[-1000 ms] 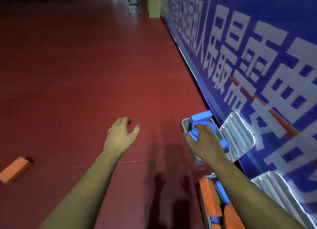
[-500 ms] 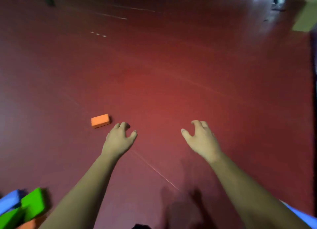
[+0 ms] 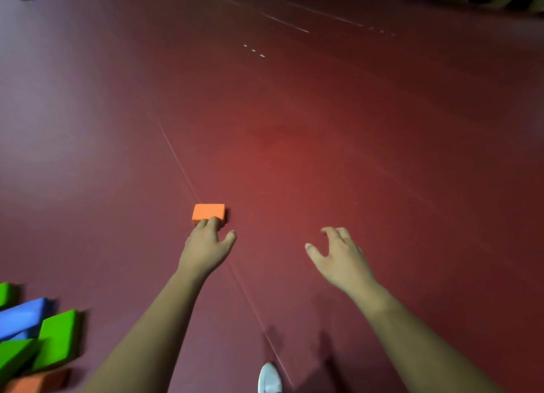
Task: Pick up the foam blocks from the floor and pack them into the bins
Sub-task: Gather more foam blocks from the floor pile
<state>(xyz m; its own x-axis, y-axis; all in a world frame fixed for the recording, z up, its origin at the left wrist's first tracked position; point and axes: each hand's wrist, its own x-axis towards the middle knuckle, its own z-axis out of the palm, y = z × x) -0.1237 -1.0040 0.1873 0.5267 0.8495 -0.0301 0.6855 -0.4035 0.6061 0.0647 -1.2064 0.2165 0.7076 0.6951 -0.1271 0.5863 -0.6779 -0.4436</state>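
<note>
Left hand (image 3: 206, 249): we see the fingers loosely bent and holding nothing, tips over the near edge of the orange foam block (image 3: 209, 211); they may be touching it, but blur hides that.
Right hand (image 3: 340, 258): fingers spread, slack, empty, at 3 o'clock of the left.
Orange foam block: flat on the red floor (image 3: 323, 127), at 12 o'clock of the left hand.
Heap, 8 o'clock: green block (image 3: 57, 338), blue block (image 3: 20, 319).
White shoe tip (image 3: 269, 378): 6 o'clock.
</note>
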